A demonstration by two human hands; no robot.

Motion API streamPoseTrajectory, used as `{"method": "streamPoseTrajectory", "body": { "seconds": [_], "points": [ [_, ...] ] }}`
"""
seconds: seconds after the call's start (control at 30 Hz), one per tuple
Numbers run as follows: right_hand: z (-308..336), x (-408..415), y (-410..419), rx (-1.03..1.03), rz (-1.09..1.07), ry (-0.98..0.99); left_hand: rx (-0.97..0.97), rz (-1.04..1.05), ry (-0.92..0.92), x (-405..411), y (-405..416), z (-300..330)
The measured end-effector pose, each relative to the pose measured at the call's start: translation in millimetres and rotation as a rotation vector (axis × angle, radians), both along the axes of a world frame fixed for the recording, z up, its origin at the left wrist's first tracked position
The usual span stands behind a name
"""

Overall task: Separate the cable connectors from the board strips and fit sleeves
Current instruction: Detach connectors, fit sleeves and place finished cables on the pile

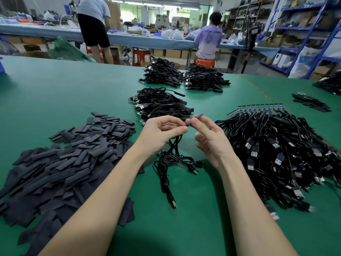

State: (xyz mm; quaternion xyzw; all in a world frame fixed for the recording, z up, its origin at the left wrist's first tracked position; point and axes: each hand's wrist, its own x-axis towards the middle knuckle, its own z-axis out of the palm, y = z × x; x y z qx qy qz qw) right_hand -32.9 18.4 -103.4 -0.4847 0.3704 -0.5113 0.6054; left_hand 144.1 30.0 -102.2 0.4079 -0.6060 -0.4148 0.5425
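1. The left hand (162,133) grips a small bunch of cables (172,156) above the green table (55,85).
2. The right hand (208,137) pinches a sleeve (198,116) at the cable end.
3. Likely best: line the sleeve up straight, slide it on fully, and hold the cable steady.

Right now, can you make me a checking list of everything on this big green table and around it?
Surface: green table, a seam at far right.
Job's things: heap of flat black sleeves at left; board strip behind the unprocessed cable heap at right.
Clutter: small pile of black pieces far right.
Hands: left hand pinches a cable end; right hand pinches one sleeve at it.
Cables: loose cables hang below the hands; three bundled stacks behind.
Surroundings: two people at a long bench, shelving at right.
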Motion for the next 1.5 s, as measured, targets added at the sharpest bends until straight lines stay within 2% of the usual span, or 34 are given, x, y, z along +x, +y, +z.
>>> {"method": "streamPoseTrajectory", "body": {
  "seconds": [0.5,0.67,0.9,1.03,1.2,1.37,1.5],
  "points": [
    [-1.8,2.6,-0.3,0.037,-0.061,-0.095,-0.136,0.051,-0.099,-1.5,1.2,1.4],
    [-3.3,7.8,-1.1,-0.005,-0.044,-0.012,-0.137,0.056,-0.081,0.0,-0.3,1.7],
    [-4.4,11.9,0.7,-0.017,-0.056,0.005,-0.134,0.074,-0.044,-0.5,-0.6,1.5],
    [-6.3,14.5,-1.2,-0.074,-0.165,-0.046,-0.060,0.039,-0.054,-1.5,-2.9,2.1],
    [-9.6,18.2,-2.6,-0.176,-0.240,-0.004,0.021,0.030,-0.050,1.0,-2.2,-0.2],
    [-10.1,22.3,-2.1,-0.120,-0.233,-0.023,0.070,0.059,0.042,-0.7,0.2,0.7],
    [-9.8,27.3,0.1,-0.056,-0.203,-0.068,0.068,0.087,0.039,-1.0,1.8,3.3]
  ]
}}
